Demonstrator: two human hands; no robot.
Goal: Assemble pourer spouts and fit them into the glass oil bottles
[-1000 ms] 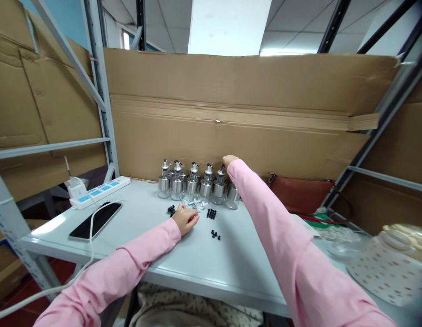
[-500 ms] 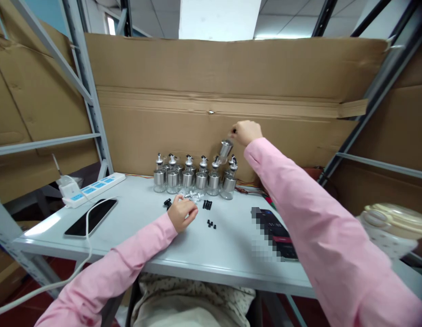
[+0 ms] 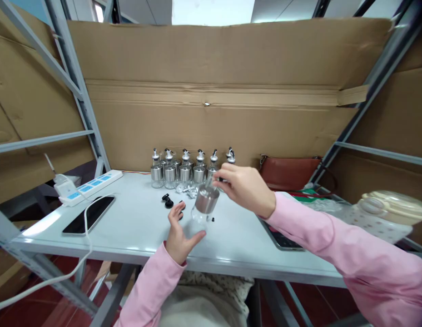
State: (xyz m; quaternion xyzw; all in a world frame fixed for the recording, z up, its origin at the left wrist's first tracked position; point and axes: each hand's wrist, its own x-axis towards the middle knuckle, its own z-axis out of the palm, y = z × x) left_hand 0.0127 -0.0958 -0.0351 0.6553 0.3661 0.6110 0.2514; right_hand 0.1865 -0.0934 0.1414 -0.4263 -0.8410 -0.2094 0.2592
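My right hand (image 3: 243, 186) pinches the neck of a glass bottle (image 3: 206, 200) with a silver metal band, holding it tilted above the table. Just below and left of its clear base, my left hand (image 3: 181, 236) is open, thumb and fingers spread around empty space. Behind them stand rows of similar bottles (image 3: 170, 175) with silver pourer tops. In front of those rows lie clear plastic pieces (image 3: 187, 189) and black caps (image 3: 167, 201). A tiny black part (image 3: 213, 220) shows beside the held bottle; other small parts are hidden behind it.
A white power strip (image 3: 91, 187) and a phone (image 3: 90, 215) with a white cable over it lie at left. Another phone (image 3: 282, 240) is partly under my right forearm. A brown bag (image 3: 287, 172) and a cream-lidded container (image 3: 389, 209) stand at right.
My right hand has brought the bottle from the back of the table toward me and down. My left hand has lifted off the table and opened toward the bottle. The view has shifted slightly.
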